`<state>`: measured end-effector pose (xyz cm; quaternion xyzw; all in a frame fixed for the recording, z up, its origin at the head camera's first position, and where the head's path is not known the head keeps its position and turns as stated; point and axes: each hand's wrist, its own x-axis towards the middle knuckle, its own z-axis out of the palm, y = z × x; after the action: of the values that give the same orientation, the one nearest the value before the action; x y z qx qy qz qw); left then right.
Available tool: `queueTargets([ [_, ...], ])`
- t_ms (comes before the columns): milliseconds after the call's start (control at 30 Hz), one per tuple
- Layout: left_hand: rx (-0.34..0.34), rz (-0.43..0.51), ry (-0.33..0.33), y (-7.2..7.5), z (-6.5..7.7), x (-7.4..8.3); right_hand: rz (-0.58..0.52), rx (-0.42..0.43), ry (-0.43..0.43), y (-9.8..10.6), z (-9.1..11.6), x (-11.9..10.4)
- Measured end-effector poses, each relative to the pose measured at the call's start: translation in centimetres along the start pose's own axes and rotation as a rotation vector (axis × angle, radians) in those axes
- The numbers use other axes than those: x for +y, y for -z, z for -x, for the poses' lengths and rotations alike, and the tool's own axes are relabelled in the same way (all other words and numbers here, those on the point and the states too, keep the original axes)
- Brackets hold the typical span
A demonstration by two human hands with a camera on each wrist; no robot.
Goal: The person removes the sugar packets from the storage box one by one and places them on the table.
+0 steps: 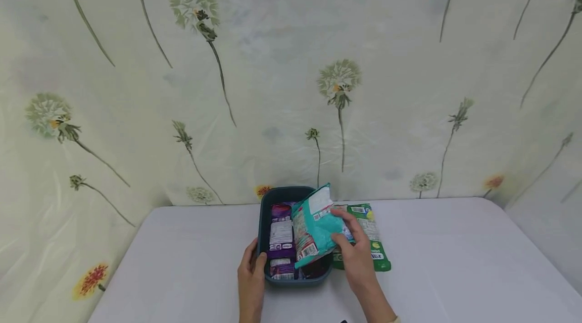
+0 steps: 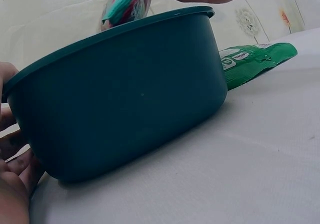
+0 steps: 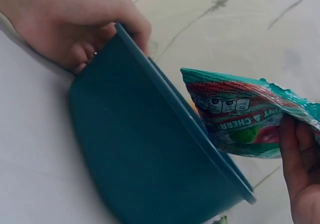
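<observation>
A dark teal plastic bin (image 1: 297,283) stands on the white table. My left hand (image 1: 251,278) grips its left side near the front corner, thumb over the rim and fingers along the outer wall. Over the bin's right half, my right hand (image 1: 357,257) pinches a teal bag of mint and cherry candy (image 1: 318,229) by its right side. The bag is tilted, its lower part overlapping the opening in the head view; cherry artwork on it faces the right wrist camera. Purple packets (image 1: 281,242) with white labels lie along the bin's left side.
A green bag (image 1: 381,255) lies flat on the table against the bin's right side, partly hidden by my right hand and the teal bag. Behind the table (image 1: 454,262) hangs a flower-printed cloth (image 1: 282,70). A small dark object (image 1: 344,321) shows at the bottom edge.
</observation>
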<state>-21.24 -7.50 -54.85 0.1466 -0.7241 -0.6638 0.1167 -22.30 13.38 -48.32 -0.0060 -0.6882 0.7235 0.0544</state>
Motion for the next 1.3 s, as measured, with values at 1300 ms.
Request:
queueTargets([
  [1300, -0.024, -0.008, 0.023, -0.1, 0.0, -0.2, -0.066, 0.08, 0.016, 4.8, -0.7, -2.0],
])
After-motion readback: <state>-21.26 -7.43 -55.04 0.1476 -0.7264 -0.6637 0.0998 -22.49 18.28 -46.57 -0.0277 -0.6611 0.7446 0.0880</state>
